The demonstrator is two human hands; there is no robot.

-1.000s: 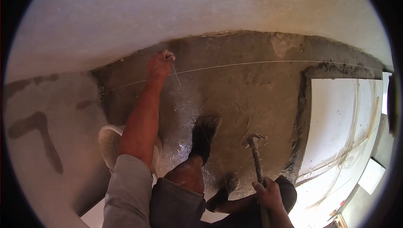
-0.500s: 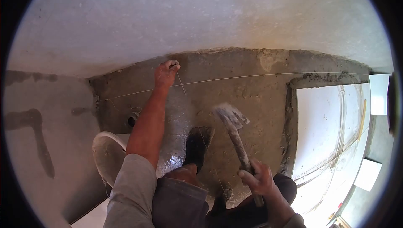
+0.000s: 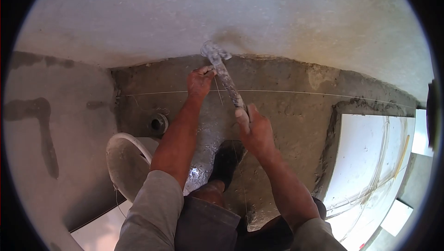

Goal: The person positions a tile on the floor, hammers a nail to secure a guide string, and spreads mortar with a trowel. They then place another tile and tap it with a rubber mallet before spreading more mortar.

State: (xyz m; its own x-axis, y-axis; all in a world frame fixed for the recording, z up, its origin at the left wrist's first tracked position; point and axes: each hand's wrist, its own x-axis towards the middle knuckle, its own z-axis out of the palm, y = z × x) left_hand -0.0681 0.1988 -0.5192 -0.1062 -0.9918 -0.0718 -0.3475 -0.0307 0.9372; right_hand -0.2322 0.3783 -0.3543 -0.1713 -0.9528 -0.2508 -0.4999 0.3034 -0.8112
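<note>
My left hand (image 3: 200, 83) is closed in a pinch low at the wall (image 3: 286, 15). A thin loose string (image 3: 218, 91) runs down from its fingertips; any small thing pinched with it is hidden. My right hand (image 3: 257, 130) grips the wooden handle of a hammer (image 3: 226, 82) caked with pale dust. The hammer's head is just above my left fingertips, by the foot of the wall. Across the brown mortar floor (image 3: 286, 130) stretches a taut string line (image 3: 296, 92), passing near my left wrist.
A whitish bucket (image 3: 113, 158) stands left of my left forearm, with a pipe opening (image 3: 158, 123) behind it. On the right lies a large white tile (image 3: 356, 158) bedded in mortar. My foot in a dark sock (image 3: 224, 165) is on the floor between my arms.
My right hand has raised the hammer forward and left, bringing its head to my left fingertips. My left hand stays pinched near the wall. The view has shifted slightly.
</note>
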